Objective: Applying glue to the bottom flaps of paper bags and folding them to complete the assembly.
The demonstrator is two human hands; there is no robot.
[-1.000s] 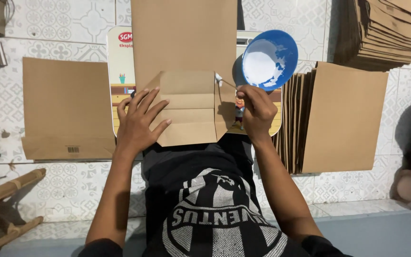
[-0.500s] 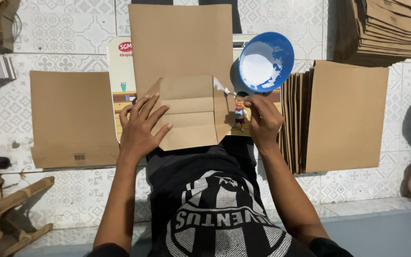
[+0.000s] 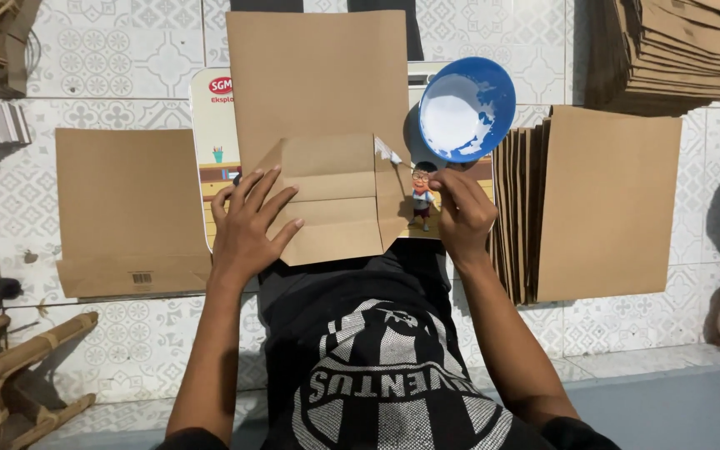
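Since a moment ago my right hand [image 3: 462, 212] has slid a little lower along the right edge of the brown paper bag [image 3: 318, 133]; my left hand [image 3: 247, 225] has stayed put. The bag lies on the tiled floor [image 3: 127, 67], its bottom end folded open into flaps. Right of it stands a row of flat brown bags [image 3: 593, 204]; left of it, a single bag [image 3: 127, 208]. The blue bowl [image 3: 467, 108] of white paste sits at its upper right edge. My left palm presses the flaps, fingers spread, gripping nothing. My right fingers are curled shut; whether they hold anything, I cannot tell.
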